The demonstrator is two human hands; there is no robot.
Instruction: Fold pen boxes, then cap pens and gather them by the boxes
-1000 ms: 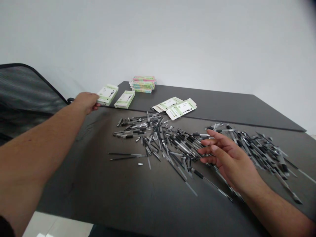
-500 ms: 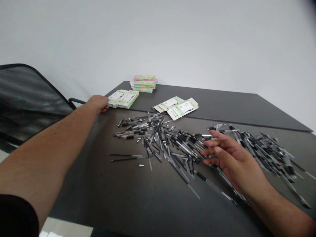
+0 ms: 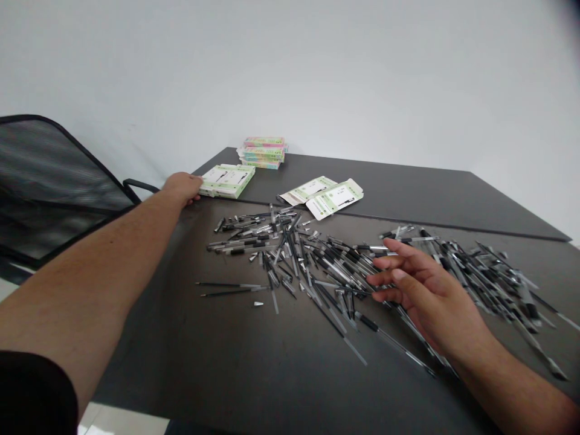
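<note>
At the far left of the table, my left hand (image 3: pixel 183 187) is closed at the left edge of a low stack of green-and-white pen boxes (image 3: pixel 229 180). Its fingers curl under and are partly hidden. My right hand (image 3: pixel 419 290) hovers over the pile with fingers apart and nothing in them. Beneath and around it lie many loose pen parts (image 3: pixel 339 260): clear barrels, black grips, caps and refills. Two thin black refills (image 3: pixel 231 289) lie apart from the heap on the left. A small silvery pen tip (image 3: pixel 258 304) sits just below them.
Two flattened or open green-and-white boxes (image 3: pixel 335 198) lie at the back middle. A stack of pink-and-green boxes (image 3: pixel 263 152) stands behind. More pen parts (image 3: pixel 493 278) spread across the right. A black mesh chair (image 3: pixel 54 187) is at the left, and a white wall rises behind the table.
The view has shifted very slightly. My left hand stays at the boxes, and my right hand keeps its place over the pile.
</note>
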